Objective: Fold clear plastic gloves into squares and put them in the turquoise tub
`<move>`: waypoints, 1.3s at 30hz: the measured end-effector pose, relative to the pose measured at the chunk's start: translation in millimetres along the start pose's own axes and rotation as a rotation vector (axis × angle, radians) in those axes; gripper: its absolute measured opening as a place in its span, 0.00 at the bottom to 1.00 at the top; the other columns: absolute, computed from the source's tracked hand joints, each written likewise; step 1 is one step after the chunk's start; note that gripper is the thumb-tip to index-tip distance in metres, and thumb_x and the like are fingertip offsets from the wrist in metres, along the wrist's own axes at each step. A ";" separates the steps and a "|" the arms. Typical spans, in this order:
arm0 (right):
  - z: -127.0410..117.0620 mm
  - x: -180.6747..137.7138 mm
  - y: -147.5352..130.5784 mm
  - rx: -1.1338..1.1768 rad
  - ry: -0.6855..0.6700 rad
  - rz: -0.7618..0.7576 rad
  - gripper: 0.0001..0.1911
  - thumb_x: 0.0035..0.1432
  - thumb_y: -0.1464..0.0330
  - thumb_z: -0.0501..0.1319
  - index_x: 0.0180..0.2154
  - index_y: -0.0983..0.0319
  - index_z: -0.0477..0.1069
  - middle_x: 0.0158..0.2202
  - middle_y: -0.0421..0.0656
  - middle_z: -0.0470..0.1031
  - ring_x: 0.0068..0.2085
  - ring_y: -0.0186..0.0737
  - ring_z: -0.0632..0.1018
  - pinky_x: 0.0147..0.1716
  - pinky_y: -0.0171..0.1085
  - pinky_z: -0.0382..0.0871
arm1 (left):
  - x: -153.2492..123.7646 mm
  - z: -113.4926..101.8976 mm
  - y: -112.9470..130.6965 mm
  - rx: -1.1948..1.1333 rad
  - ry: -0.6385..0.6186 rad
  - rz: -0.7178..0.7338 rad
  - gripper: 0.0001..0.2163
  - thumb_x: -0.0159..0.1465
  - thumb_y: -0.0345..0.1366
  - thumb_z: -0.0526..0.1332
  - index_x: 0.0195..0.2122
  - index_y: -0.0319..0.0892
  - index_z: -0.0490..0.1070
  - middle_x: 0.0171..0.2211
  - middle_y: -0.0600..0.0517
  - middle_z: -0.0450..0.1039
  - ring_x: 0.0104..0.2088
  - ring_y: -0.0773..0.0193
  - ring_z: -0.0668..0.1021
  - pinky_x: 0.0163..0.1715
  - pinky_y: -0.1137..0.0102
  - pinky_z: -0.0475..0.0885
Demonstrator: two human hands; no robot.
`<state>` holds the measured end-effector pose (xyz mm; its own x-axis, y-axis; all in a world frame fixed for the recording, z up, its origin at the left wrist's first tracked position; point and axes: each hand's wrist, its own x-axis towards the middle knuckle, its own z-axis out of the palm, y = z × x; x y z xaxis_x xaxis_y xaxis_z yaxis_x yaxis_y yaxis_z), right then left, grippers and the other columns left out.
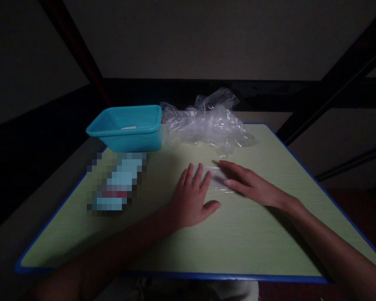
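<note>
A small clear plastic bag lies flat on the table, partly covered by my hands. My left hand rests palm down with its fingers spread, the fingertips over the bag's left part. At the bag's right end is my right hand, fingers stretched out and thumb apart, with nothing gripped. Behind them a crumpled heap of clear plastic bags sits at the table's far edge.
A turquoise plastic basket with a small white item inside stands at the back left. In front of it lies a pixelated light-blue object. The pale green table has a blue rim; a wall rises behind.
</note>
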<state>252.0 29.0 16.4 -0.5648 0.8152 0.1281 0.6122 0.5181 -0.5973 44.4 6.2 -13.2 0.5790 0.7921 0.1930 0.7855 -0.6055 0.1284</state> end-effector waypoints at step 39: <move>-11.5 10.6 -17.6 1.204 0.065 0.278 0.14 0.46 0.56 0.67 0.33 0.59 0.79 0.25 0.40 0.77 0.27 0.31 0.75 0.27 0.29 0.66 | 6.2 -9.2 -7.6 -0.269 0.227 0.073 0.20 0.63 0.29 0.51 0.57 0.36 0.59 0.57 0.41 0.64 0.59 0.57 0.64 0.60 0.54 0.52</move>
<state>241.6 31.5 37.4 -0.4473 0.8887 -0.1009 -0.2107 -0.2144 -0.9537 40.0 14.9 -4.0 0.5444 0.7267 0.4189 0.6406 -0.6826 0.3517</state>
